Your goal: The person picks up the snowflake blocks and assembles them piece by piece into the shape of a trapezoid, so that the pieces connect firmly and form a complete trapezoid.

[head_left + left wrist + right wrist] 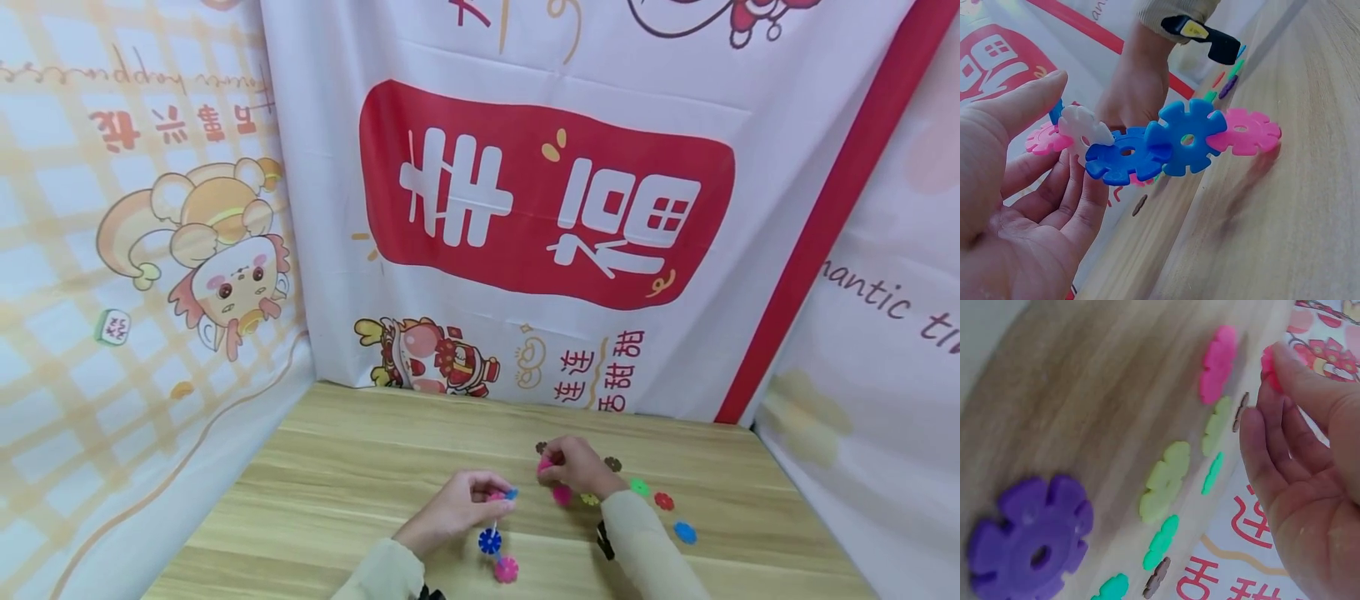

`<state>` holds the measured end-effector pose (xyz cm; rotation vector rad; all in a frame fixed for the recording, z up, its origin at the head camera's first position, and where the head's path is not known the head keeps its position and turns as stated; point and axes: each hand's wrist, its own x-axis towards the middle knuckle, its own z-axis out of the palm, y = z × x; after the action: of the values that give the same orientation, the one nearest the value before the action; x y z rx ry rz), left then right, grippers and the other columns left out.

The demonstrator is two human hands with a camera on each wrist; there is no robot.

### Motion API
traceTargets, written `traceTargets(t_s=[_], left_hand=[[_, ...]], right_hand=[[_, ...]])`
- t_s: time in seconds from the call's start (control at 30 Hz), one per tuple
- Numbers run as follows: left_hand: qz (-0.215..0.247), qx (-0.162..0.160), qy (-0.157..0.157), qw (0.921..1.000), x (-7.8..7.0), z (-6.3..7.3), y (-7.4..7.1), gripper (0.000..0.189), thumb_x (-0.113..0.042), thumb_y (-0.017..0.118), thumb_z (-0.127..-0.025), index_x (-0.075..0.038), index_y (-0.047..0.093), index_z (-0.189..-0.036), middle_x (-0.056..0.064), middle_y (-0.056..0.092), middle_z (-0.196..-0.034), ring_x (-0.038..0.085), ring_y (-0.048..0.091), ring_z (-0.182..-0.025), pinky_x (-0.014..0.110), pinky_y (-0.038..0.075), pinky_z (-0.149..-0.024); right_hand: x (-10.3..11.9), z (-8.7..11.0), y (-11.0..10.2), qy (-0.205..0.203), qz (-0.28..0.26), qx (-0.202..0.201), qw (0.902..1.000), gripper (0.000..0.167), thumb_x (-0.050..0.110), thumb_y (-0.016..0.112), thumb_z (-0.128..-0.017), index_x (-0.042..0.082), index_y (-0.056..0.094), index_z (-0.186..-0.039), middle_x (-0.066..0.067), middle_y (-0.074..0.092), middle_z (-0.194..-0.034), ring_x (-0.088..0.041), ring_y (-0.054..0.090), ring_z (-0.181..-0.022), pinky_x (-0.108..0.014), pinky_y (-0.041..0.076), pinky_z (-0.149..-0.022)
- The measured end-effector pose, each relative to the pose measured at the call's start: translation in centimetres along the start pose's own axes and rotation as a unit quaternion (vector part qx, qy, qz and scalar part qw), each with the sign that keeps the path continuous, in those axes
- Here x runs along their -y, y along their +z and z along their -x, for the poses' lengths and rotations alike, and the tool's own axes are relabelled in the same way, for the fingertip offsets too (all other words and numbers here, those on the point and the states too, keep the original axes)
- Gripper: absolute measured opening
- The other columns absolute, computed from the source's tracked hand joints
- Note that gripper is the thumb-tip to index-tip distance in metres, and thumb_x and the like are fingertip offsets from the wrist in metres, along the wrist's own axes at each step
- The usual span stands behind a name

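Observation:
My left hand (459, 507) pinches one end of a chain of notched plastic snowflake discs. In the left wrist view the chain runs from a pink disc (1046, 139) and a white disc (1079, 122) near the thumb to a dark blue disc (1107, 164), a lighter blue disc (1175, 134) and a pink disc (1247, 142) at the far end. Another blue piece stands edge-on by the thumb. Between thumb and fingers my right hand (576, 465) pinches a single pink disc (1269, 365), partly hidden by the fingers. Another pink disc (562, 495) lies just below that hand.
Loose discs lie around the right arm: a red one (664, 501), a blue one (686, 532), a green one (639, 487) and a brown one (612, 463). A purple disc (1019, 534) shows large in the right wrist view. Printed cloth (525, 350) hangs behind the wooden table (337, 450).

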<state>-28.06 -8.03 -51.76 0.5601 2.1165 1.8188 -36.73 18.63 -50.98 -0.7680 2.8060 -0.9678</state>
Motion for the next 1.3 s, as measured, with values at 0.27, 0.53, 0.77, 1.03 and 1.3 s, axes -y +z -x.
traceTargets(t_s=[0.27,0.53,0.77,1.03,1.3], left_hand=[[-0.012,0.004,0.0,0.9999,-0.1,0.1,0.0,0.033,-0.03,0.079,-0.096,-0.011,0.072,-0.121,0.004,0.072,-0.107,0.015,0.068,-0.094,0.023,0.061,-0.081],[-0.001,0.005,0.005,1.0,0.0,0.1,0.1,0.034,-0.028,0.079,-0.096,-0.009,0.071,-0.123,0.004,0.072,-0.108,0.016,0.068,-0.094,0.023,0.061,-0.082],[0.014,0.0,0.004,0.9999,-0.5,0.1,0.2,0.034,-0.024,0.08,-0.095,-0.008,0.071,-0.123,0.005,0.072,-0.107,0.016,0.069,-0.094,0.025,0.062,-0.082],[0.012,0.0,0.009,0.9999,-0.5,0.0,0.1,0.035,-0.026,0.081,-0.094,-0.008,0.071,-0.123,0.005,0.072,-0.108,0.016,0.069,-0.094,0.024,0.062,-0.082],[0.015,-0.011,0.016,0.9997,-0.3,0.0,0.0,0.035,-0.028,0.084,-0.091,-0.012,0.074,-0.12,0.003,0.073,-0.105,0.015,0.069,-0.091,0.025,0.062,-0.08]], right_hand=[[1.5,1.9,-1.1,-0.021,-0.071,0.003,0.9973,0.015,0.015,0.072,-0.1,0.004,0.08,-0.106,-0.014,0.079,-0.099,-0.032,0.072,-0.085,-0.041,0.064,-0.073],[4.1,3.7,-1.5,-0.056,-0.122,0.004,0.9909,0.018,0.018,0.066,-0.104,0.011,0.079,-0.115,-0.015,0.08,-0.107,-0.012,0.075,-0.086,-0.034,0.065,-0.081],[6.2,4.7,-1.2,-0.11,-0.145,-0.032,0.9828,0.014,0.019,0.073,-0.1,0.013,0.081,-0.109,-0.006,0.081,-0.098,-0.006,0.073,-0.079,-0.026,0.063,-0.069],[6.3,4.9,-0.6,-0.117,-0.155,-0.061,0.9791,0.014,0.02,0.076,-0.097,0.013,0.082,-0.108,-0.005,0.081,-0.096,-0.003,0.07,-0.074,-0.031,0.062,-0.062],[6.9,4.9,-0.3,-0.12,-0.152,-0.061,0.9792,0.014,0.018,0.077,-0.096,0.013,0.082,-0.108,-0.005,0.081,-0.097,-0.014,0.072,-0.075,-0.036,0.065,-0.067]])
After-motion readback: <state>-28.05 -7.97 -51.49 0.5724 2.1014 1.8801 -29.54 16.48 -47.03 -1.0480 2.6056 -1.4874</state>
